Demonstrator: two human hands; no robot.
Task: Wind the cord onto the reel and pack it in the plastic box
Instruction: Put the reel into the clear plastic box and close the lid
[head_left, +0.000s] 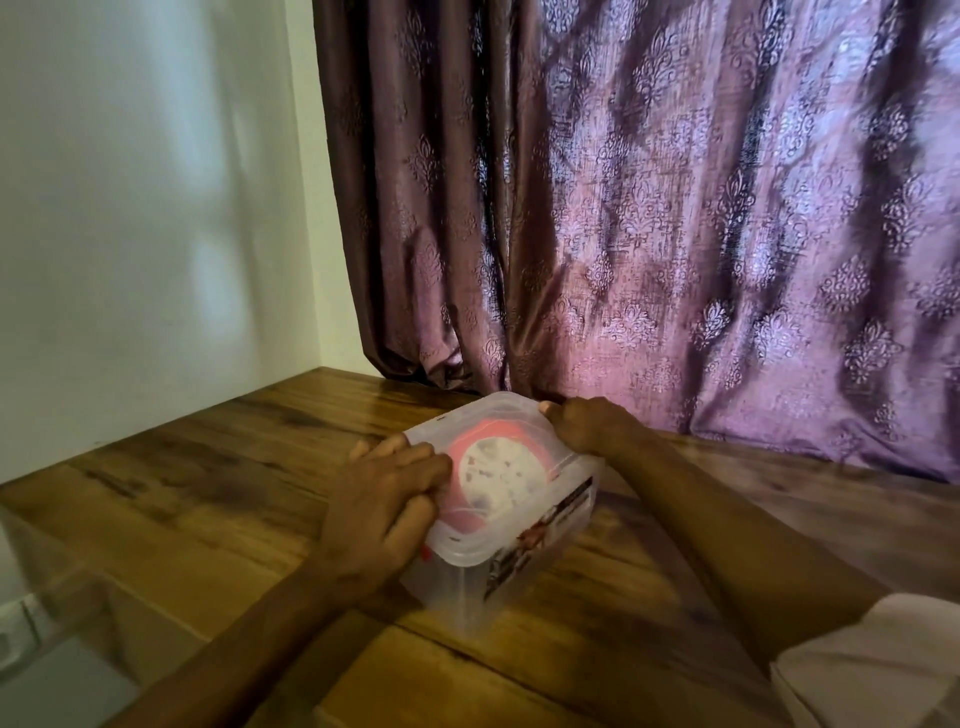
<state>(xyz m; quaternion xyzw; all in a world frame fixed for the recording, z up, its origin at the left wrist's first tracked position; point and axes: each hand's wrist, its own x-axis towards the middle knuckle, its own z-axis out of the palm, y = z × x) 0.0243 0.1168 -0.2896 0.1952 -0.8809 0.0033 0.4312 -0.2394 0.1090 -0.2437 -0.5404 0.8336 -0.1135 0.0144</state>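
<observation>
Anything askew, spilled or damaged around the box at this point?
Nothing stands out. The box sits flat on the table, lid on, with the reel showing through it. The left hand presses the lid's near-left edge; the right hand grips its far corner.

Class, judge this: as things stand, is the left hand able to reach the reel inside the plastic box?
Probably not: the lid covers the plastic box, with the reel beneath it, and the left hand rests on top.

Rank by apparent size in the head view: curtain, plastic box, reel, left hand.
1. curtain, by far the largest.
2. plastic box.
3. left hand and reel look alike; the hand is nearer and the reel partly hidden, so no ranking.
</observation>
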